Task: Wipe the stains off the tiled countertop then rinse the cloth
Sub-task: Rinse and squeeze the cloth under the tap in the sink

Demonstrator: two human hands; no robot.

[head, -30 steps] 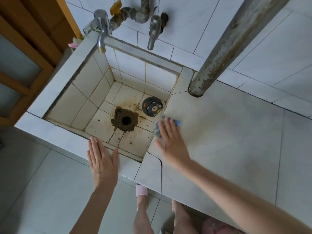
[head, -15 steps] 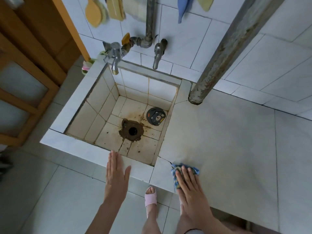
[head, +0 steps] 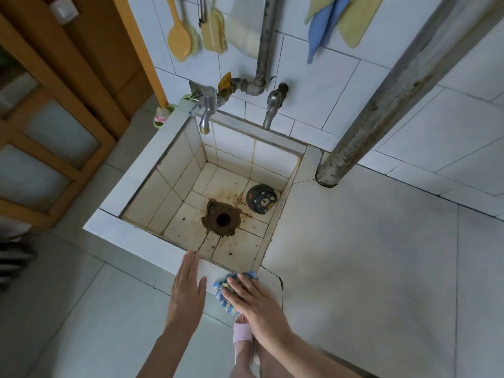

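A blue and yellow cloth (head: pixel 221 290) lies on the sink's front rim at the near-left corner of the grey tiled countertop (head: pixel 362 255). My right hand (head: pixel 255 302) presses flat on top of it, fingers spread, covering most of it. My left hand (head: pixel 188 289) rests flat and open on the white front rim of the sink, just left of the cloth, holding nothing. Two taps (head: pixel 207 111) stick out over the tiled sink basin (head: pixel 174 186).
The basin has a rusty drain hole (head: pixel 223 219) and a round dark stopper (head: pixel 261 199). A thick grey post (head: pixel 381 110) stands at the countertop's back left corner. Brushes and cloths hang on the wall. A cracked tile (head: pixel 281 279) is beside my right hand. My sandalled foot (head: pixel 242 336) is below.
My right hand has dragged the cloth from beside the sink's right rim toward me, then left onto the front rim. My left hand stayed on the rim. My head has tilted up.
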